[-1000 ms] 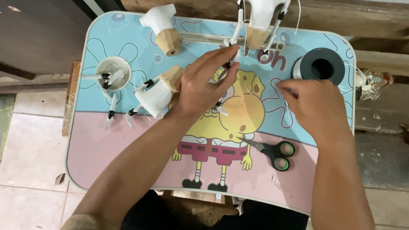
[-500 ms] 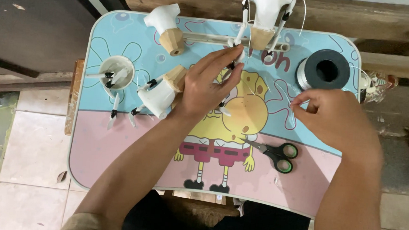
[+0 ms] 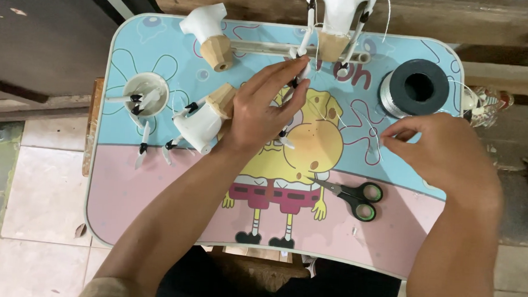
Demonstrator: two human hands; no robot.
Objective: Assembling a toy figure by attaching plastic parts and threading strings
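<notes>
On the near pink band of the tray [image 3: 153, 203], scissors [image 3: 353, 197] lie closed, apart from both hands. Mid-tray, the left hand [image 3: 260, 115] rests fingers together, pinching a small white peg [image 3: 296, 78]; a white figure [image 3: 200, 122] lies touching its left side. The right hand [image 3: 441, 149] pinches a thin thread [image 3: 362, 120], fingertips together. Farther right, a grey spool [image 3: 417, 88] stands; far left sits a cup [image 3: 146, 92] of pegs.
</notes>
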